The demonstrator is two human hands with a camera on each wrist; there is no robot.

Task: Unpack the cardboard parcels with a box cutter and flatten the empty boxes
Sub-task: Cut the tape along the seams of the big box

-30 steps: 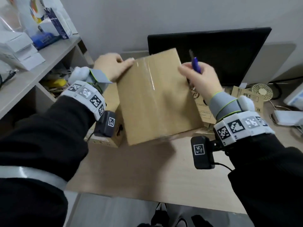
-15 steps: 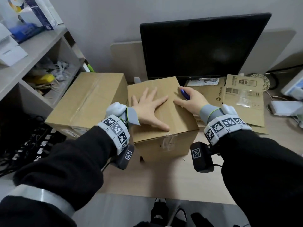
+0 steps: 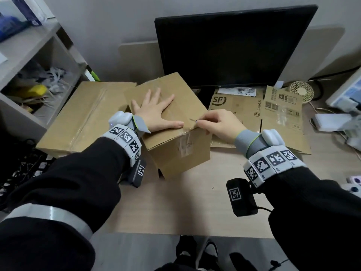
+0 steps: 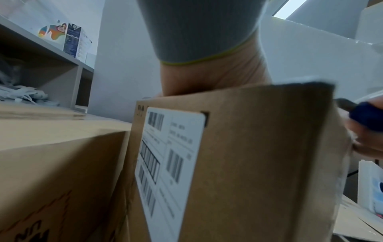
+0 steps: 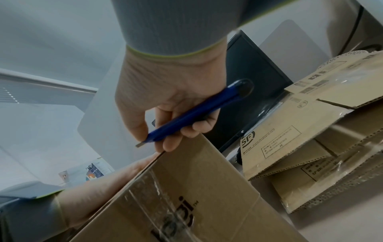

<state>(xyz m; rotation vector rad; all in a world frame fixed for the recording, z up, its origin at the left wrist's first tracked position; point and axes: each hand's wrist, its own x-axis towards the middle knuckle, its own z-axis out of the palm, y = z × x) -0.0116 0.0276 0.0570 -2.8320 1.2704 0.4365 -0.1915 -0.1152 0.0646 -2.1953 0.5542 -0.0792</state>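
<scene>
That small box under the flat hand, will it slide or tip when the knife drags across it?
The small box probably stays: the left hand presses it flat. It looks stiff and squat, so unlikely to tip.

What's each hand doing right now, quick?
Left hand: open, flat on the box.
Right hand: holding the blue cutter.

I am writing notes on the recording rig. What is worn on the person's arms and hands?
Both arms wear black sleeves. The left one has a grey band. Each wrist has a grey cuff with a green edge, a white block of black square codes and a black camera with a cable. The hands are bare.
</scene>
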